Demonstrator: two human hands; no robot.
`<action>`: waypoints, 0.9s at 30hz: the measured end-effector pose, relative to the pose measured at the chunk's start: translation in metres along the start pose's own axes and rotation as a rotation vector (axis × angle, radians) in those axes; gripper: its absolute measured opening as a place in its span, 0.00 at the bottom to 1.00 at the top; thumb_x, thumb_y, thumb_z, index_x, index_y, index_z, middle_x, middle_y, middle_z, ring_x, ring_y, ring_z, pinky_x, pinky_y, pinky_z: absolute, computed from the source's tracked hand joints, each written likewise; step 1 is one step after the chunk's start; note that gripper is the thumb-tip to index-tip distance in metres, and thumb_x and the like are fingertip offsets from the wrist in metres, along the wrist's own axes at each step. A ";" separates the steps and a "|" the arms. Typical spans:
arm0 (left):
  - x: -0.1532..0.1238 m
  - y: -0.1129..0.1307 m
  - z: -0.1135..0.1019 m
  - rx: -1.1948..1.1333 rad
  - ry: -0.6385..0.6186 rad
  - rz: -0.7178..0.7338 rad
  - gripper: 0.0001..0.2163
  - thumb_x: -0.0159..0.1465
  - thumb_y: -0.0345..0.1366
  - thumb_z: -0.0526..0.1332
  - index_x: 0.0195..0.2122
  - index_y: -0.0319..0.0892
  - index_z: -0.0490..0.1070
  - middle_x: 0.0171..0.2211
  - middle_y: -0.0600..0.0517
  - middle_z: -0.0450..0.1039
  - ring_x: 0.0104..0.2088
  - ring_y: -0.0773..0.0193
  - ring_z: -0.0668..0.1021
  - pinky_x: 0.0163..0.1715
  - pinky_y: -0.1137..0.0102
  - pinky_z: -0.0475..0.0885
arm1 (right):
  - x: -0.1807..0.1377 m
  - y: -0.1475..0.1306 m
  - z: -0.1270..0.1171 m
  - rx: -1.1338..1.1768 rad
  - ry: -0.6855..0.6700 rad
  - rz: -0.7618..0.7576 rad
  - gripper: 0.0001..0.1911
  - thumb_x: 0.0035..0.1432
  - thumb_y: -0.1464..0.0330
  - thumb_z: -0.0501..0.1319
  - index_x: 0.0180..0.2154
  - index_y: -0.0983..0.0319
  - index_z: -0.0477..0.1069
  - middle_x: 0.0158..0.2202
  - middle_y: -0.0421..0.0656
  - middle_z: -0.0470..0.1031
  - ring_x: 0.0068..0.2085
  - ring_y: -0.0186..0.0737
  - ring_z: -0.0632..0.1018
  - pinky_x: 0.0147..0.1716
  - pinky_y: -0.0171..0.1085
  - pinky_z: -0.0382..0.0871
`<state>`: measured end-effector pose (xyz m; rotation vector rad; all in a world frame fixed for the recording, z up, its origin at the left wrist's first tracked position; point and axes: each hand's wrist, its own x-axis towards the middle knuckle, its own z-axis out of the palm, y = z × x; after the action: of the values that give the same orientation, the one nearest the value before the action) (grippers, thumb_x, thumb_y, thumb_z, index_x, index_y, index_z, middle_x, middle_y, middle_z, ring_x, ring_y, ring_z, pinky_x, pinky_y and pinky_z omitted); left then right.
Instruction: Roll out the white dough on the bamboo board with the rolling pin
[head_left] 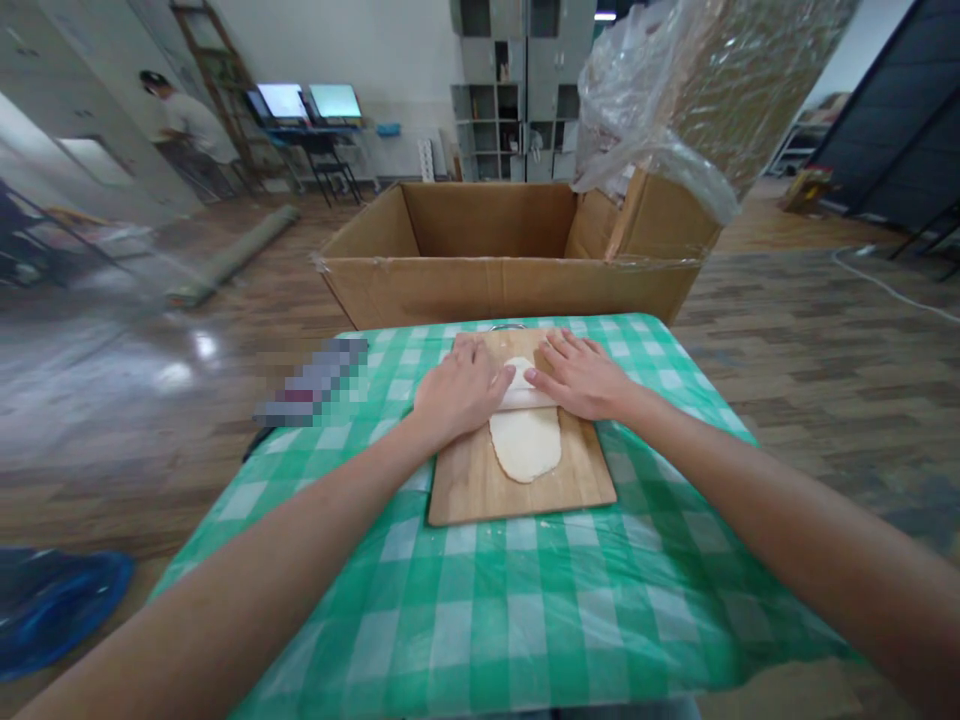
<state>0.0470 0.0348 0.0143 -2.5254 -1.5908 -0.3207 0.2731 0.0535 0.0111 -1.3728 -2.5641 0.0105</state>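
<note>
A pale rolling pin [521, 398] lies across a flattened sheet of dough [526, 445] on a wooden cutting board [469, 490]. My left hand [461, 388] rests flat over the pin's left end, fingers stretched forward. Over the right end lies my right hand [585, 375], its fingers spread and pointing away from me. Both thumbs point inward above the middle of the pin. The pin's ends are hidden beneath my palms. Some dough shows beyond the pin, and a longer rounded tongue of it extends toward me.
A green-and-white checked cloth [450, 620] covers the table. On its far left is a pixelated flat object [315, 385]. A big cardboard box [495, 285] stands just behind the table. A blue plastic item [67, 610] lies at lower left. Another person [191, 125] is far back left.
</note>
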 end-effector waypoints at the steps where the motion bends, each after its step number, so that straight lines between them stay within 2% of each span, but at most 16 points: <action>1: -0.008 0.004 -0.002 0.004 0.000 -0.008 0.26 0.76 0.47 0.40 0.60 0.33 0.67 0.64 0.33 0.66 0.66 0.43 0.67 0.62 0.51 0.64 | -0.008 -0.006 -0.002 -0.012 0.006 -0.004 0.40 0.71 0.43 0.38 0.62 0.65 0.67 0.69 0.56 0.63 0.72 0.62 0.56 0.67 0.61 0.51; 4: -0.032 0.016 -0.006 0.008 0.006 -0.044 0.26 0.76 0.48 0.41 0.61 0.35 0.66 0.64 0.36 0.67 0.67 0.46 0.67 0.62 0.53 0.64 | -0.032 -0.026 -0.008 -0.024 0.014 0.015 0.43 0.72 0.44 0.38 0.65 0.71 0.65 0.68 0.60 0.64 0.72 0.60 0.57 0.67 0.56 0.53; 7: -0.059 0.027 -0.011 -0.003 0.033 -0.037 0.28 0.75 0.49 0.44 0.65 0.34 0.63 0.66 0.37 0.66 0.68 0.47 0.66 0.65 0.54 0.62 | -0.061 -0.047 -0.011 -0.022 0.038 0.033 0.44 0.71 0.45 0.41 0.69 0.76 0.57 0.69 0.63 0.60 0.71 0.60 0.58 0.68 0.54 0.53; 10: -0.090 0.039 -0.020 -0.010 0.049 0.010 0.30 0.73 0.51 0.48 0.67 0.31 0.60 0.68 0.35 0.62 0.69 0.46 0.65 0.68 0.54 0.59 | -0.092 -0.065 -0.013 -0.023 0.065 0.007 0.44 0.70 0.46 0.46 0.69 0.76 0.56 0.70 0.63 0.58 0.71 0.60 0.59 0.69 0.54 0.53; 13: -0.118 0.052 -0.028 -0.010 0.062 0.027 0.31 0.72 0.51 0.50 0.68 0.33 0.58 0.69 0.35 0.60 0.69 0.45 0.63 0.68 0.51 0.58 | -0.119 -0.079 -0.015 -0.015 0.095 -0.022 0.43 0.69 0.46 0.49 0.69 0.74 0.57 0.71 0.62 0.57 0.72 0.60 0.58 0.70 0.56 0.52; 16: -0.140 0.062 -0.032 0.011 0.084 0.027 0.33 0.72 0.51 0.51 0.70 0.32 0.55 0.71 0.35 0.57 0.72 0.44 0.59 0.70 0.50 0.55 | -0.139 -0.088 -0.016 -0.018 0.105 -0.046 0.45 0.68 0.46 0.51 0.70 0.74 0.54 0.72 0.62 0.55 0.72 0.60 0.55 0.70 0.57 0.51; 21: -0.164 0.072 -0.031 0.070 0.107 0.052 0.36 0.71 0.51 0.52 0.72 0.28 0.51 0.73 0.33 0.51 0.74 0.43 0.52 0.71 0.48 0.52 | -0.163 -0.095 -0.015 -0.026 0.095 -0.070 0.47 0.68 0.46 0.53 0.72 0.73 0.49 0.73 0.61 0.50 0.73 0.63 0.53 0.69 0.60 0.53; 27: -0.178 0.073 -0.031 0.099 0.115 0.087 0.35 0.71 0.49 0.54 0.71 0.27 0.53 0.72 0.33 0.52 0.73 0.42 0.54 0.71 0.49 0.53 | -0.177 -0.098 -0.016 -0.018 0.084 -0.121 0.47 0.67 0.49 0.57 0.73 0.72 0.48 0.74 0.60 0.48 0.73 0.64 0.54 0.69 0.60 0.55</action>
<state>0.0346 -0.1592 -0.0007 -2.4453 -1.4148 -0.3607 0.2902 -0.1481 0.0024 -1.1956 -2.5779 -0.0897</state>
